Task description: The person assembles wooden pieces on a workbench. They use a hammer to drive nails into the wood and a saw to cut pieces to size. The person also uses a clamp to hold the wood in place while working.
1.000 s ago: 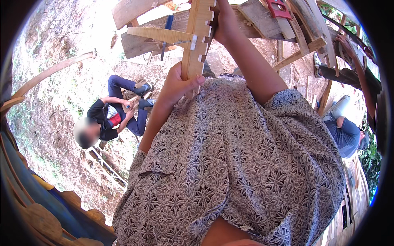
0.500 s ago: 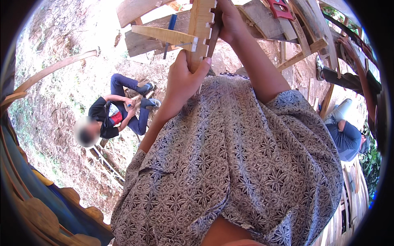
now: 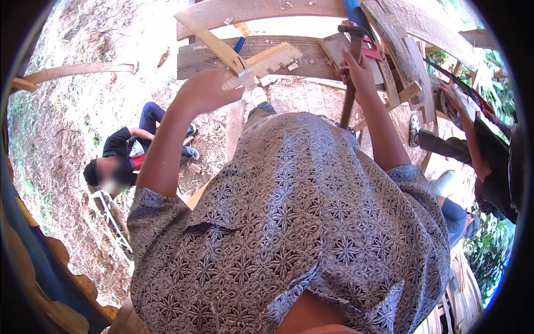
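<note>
My left hand is closed on one end of a notched wooden board. A narrow wooden strip joins the board near my fingers and sticks out toward the far left. To the right, my right hand grips a hammer by its wooden handle. The hammer's dark head points away from me, and its handle end hangs down near my shirt. Both hands are apart, above the near side of a rough plank bench.
A blue-handled tool lies by the bench edge. Near the hammer head is a red-handled saw. Loose planks lean at right. One person sits on the ground at left; another person's hand works at right.
The notched board has swung from upright to slanting and moved toward the bench in my left hand. My right hand has moved away to the right, now showing the hammer.
</note>
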A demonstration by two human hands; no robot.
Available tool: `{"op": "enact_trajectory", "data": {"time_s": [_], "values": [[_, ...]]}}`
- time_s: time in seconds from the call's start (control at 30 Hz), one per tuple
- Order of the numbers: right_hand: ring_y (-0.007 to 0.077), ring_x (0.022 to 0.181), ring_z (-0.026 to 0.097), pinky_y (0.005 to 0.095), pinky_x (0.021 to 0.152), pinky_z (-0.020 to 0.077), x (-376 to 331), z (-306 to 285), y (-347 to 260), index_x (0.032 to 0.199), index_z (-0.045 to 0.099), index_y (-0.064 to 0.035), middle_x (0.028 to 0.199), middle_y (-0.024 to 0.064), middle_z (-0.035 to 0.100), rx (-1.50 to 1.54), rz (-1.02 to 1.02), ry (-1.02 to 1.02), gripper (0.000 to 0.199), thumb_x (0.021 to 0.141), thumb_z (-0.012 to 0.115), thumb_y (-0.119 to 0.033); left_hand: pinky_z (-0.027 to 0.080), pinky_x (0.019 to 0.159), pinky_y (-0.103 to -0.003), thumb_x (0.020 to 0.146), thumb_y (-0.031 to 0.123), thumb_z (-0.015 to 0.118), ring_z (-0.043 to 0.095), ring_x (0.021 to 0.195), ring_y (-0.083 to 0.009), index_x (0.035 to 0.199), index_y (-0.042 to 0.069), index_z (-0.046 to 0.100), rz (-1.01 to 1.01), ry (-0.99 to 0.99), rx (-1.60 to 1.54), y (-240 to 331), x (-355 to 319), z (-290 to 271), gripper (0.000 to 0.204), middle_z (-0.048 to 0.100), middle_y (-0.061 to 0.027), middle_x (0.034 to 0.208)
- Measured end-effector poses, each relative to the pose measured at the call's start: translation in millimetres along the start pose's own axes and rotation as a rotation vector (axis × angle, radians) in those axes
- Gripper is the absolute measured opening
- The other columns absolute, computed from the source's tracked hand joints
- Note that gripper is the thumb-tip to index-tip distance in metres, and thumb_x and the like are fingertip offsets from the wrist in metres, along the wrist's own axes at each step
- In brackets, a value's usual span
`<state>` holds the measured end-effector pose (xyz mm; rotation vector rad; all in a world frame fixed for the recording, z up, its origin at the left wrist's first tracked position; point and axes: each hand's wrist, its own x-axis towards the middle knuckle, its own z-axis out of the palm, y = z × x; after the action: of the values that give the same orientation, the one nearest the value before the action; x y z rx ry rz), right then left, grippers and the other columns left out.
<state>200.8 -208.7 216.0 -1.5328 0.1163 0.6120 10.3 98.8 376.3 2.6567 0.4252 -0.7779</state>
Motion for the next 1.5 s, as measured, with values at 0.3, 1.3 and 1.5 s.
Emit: {"op": "enact_trajectory", "data": {"time_s": [0.3,1.3,1.5], "values": [[0.0078,0.058,0.052,0.0270,0.051,0.0422,-55,-57,23,0.103,0.064,-0.0025,0.070,-0.0009,0.053,-0.464,0.181,-0.140,0.026,0.097,0.067,-0.028,0.059,0.081,-0.043,0.077,0.056,0.075,0.074,0.094,-0.0239,0.107,0.011,0.079,0.071,-0.182,0.752,-12,95,-18,0.054,0.077,-0.0069,0.101],[0.0346,0.092,0.070,0.0463,0.081,0.0520,-48,119,-42,0.136,0.060,-0.0075,0.097,0.0199,0.071,-0.708,-0.406,-0.458,0.038,0.103,0.053,-0.027,0.055,0.090,-0.039,0.077,0.058,0.074,0.072,0.105,-0.0220,0.116,0.018,0.078,0.057,-0.364,0.911,31,134,-29,0.056,0.077,-0.0021,0.107],[0.0308,0.082,0.069,0.0442,0.075,0.0501,-53,126,-53,0.138,0.060,-0.0057,0.091,0.0183,0.070,-0.636,-0.443,-0.418,0.041,0.104,0.055,-0.029,0.059,0.082,-0.036,0.073,0.056,0.074,0.074,0.093,-0.0229,0.103,0.018,0.079,0.103,-0.286,0.881,22,130,-27,0.049,0.077,-0.0028,0.098]]}}
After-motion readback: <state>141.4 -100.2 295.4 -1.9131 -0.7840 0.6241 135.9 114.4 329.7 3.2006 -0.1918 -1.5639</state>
